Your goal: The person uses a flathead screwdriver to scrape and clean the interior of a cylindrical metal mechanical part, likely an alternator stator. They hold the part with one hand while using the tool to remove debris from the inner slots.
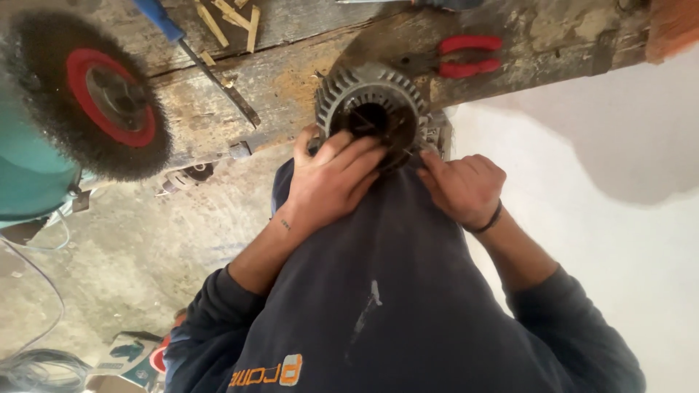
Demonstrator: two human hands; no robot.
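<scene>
A round metal motor housing (373, 109) with fins around its rim and a dark hole in the middle is seen at the edge of a worn wooden workbench (291, 80), close against the person's dark sweatshirt (393, 306). The left hand (331, 182) is laid flat over the lower front of the housing, its fingers spread and stretched up to the rim of the central hole; nothing is gripped, the housing is only pressed and steadied. The right hand (462, 185) is curled into a loose fist just beside the housing's lower right edge, with the fingertips pinched at the rim; whether something small is held between them cannot be told. A dark band (489, 220) is worn on the right wrist. On the bench behind the housing, pliers with red handles (459, 57) are laid, touching nothing else. Farther left on the bench a screwdriver with a blue handle (193, 54) is lying aslant, and a few wood splinters (229, 18) are scattered near it. A wire brush wheel with a red hub (95, 94) is mounted on a teal machine (29, 175) at the left, well apart from both hands.
</scene>
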